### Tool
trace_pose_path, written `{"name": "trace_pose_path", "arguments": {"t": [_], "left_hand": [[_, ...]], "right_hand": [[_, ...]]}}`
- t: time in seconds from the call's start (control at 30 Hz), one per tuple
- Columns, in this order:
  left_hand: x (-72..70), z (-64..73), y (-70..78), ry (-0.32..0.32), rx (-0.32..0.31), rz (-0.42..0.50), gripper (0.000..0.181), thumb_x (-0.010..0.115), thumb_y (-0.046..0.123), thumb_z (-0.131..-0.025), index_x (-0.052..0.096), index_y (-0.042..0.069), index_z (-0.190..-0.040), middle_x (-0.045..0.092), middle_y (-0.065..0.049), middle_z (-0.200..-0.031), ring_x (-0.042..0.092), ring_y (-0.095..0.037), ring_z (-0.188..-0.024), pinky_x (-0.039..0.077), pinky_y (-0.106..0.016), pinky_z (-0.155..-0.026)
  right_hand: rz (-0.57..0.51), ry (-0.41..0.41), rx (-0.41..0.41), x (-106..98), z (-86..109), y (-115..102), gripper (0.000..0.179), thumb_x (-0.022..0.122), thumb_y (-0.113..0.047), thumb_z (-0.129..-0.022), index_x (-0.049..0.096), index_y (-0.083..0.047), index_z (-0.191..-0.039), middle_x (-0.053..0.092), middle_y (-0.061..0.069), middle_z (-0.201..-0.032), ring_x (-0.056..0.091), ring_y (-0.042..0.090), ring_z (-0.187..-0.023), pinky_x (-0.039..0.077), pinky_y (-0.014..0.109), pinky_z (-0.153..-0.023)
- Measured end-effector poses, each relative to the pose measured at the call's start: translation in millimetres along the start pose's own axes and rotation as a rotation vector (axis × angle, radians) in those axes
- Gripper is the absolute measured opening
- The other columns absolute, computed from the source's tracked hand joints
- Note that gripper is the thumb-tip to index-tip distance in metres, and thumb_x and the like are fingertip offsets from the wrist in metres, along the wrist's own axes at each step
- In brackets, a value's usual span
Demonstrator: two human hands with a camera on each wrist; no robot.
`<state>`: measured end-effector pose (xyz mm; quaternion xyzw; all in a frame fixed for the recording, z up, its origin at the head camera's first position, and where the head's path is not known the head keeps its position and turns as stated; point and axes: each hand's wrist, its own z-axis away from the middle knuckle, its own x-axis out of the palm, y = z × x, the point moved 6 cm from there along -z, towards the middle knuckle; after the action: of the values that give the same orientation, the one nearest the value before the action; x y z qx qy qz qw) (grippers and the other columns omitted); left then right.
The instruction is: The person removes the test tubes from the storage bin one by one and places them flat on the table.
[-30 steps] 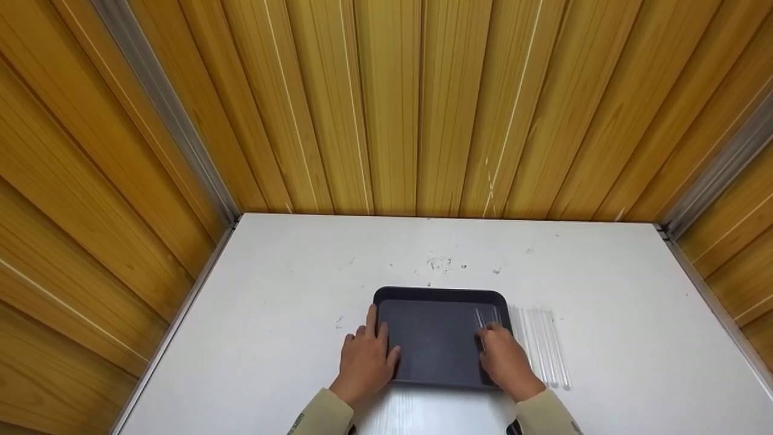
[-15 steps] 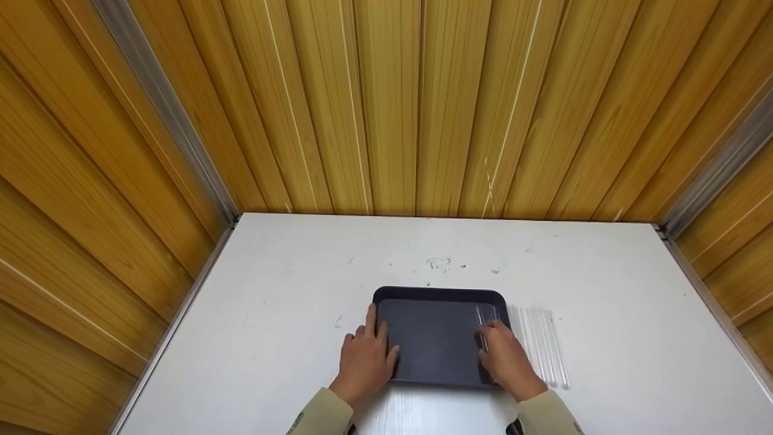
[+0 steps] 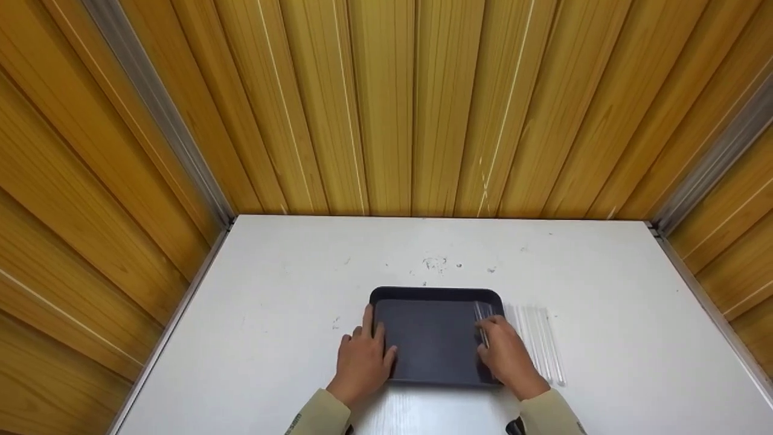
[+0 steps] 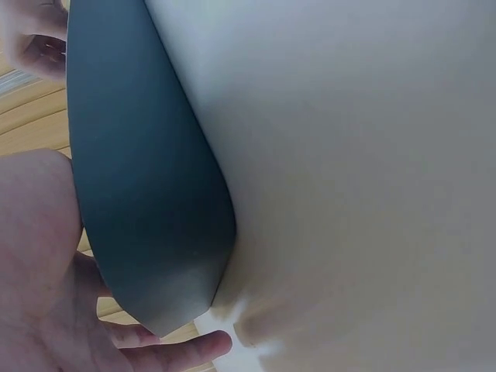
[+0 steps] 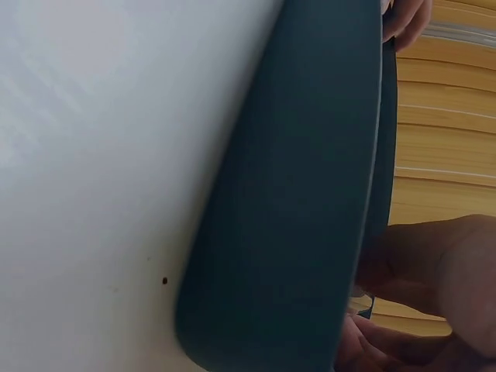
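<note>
A dark shallow rectangular tray (image 3: 429, 350) lies on the white table in the head view. My left hand (image 3: 364, 361) rests along its left edge with the fingers mostly straight; the left wrist view shows those fingers beside the tray's outer wall (image 4: 147, 170). Inside the tray, near its right wall, my right hand (image 3: 506, 356) pinches clear thin tubes (image 3: 481, 310) between thumb and curled fingers. Their lower parts are hidden by the hand, and their number is hard to tell. In the right wrist view, the tray wall (image 5: 287, 201) covers part of the right fingers.
Several more clear tubes (image 3: 546, 344) lie side by side on the white table (image 3: 290, 314), just right of the tray. Yellow wood-patterned panels (image 3: 386, 109) rise behind the table and on both sides.
The tubes in the right hand have shifted slightly toward the tray's far edge, and their tops sit closer together. The left hand stays on the tray edge. The head view has shifted a little.
</note>
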<state>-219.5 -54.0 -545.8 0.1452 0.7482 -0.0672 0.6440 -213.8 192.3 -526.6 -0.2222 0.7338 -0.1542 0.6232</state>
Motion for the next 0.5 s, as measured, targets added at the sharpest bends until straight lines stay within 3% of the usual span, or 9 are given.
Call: {"name": "trace_pose_path", "arguments": {"t": [0.5], "left_hand": [[2.1,0.2,0.3,0.012,0.003,-0.017,0.056,0.056,0.046,-0.094,0.059,0.004,-0.13,0.033,-0.022,-0.153,0.064,-0.026,-0.1,0.051,-0.044,-0.08]], "right_hand": [[-0.097,-0.029,0.117,-15,0.7,13,0.037,0.067,0.004,-0.081,0.064,0.002,-0.117,0.056,0.022,-0.124,0.056,0.039,-0.116,0.048,0.05,-0.092]]}}
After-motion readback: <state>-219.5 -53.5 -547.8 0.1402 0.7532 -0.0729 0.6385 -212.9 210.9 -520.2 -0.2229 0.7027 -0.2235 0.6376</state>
